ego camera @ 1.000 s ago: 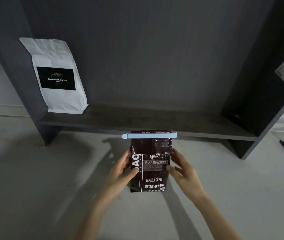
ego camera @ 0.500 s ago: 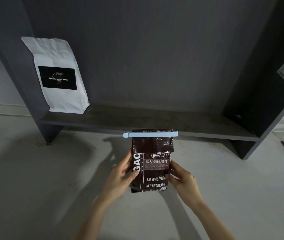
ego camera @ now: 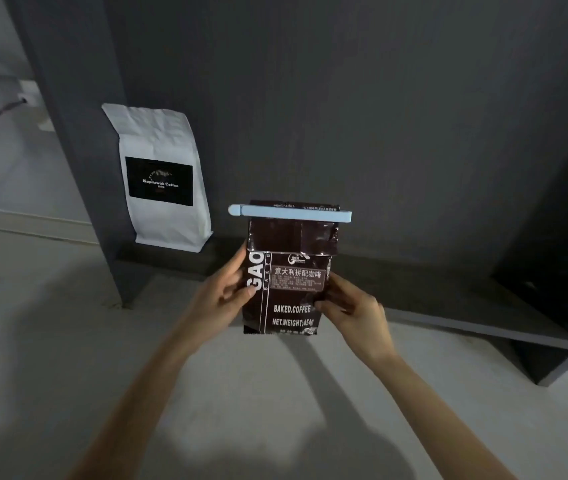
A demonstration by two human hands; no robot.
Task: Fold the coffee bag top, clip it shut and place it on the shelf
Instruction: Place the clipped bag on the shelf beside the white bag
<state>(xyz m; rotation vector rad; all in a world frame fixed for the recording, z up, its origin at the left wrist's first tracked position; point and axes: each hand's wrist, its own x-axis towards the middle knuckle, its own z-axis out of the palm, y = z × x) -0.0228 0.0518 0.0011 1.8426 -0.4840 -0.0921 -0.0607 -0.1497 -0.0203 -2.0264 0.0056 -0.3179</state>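
A dark brown coffee bag (ego camera: 289, 299) with white lettering is held upright in the air in front of the low dark shelf (ego camera: 448, 299). Its top is folded over and a light blue bar clip (ego camera: 289, 213) is clamped across the fold. My left hand (ego camera: 221, 296) grips the bag's left side, thumb on the front. My right hand (ego camera: 351, 308) grips its right side lower down. The bag's bottom edge hangs above the floor, level with the shelf's front edge.
A white coffee bag (ego camera: 161, 178) with a black label stands at the left end of the shelf against the dark side panel (ego camera: 78, 168). Another dark side panel (ego camera: 559, 265) closes the right end. The pale floor (ego camera: 50, 341) lies below.
Both hands have carried the clipped bag up and toward the shelf, and my view has shifted left and closer. The right hand's grip has slid a little lower on the bag.
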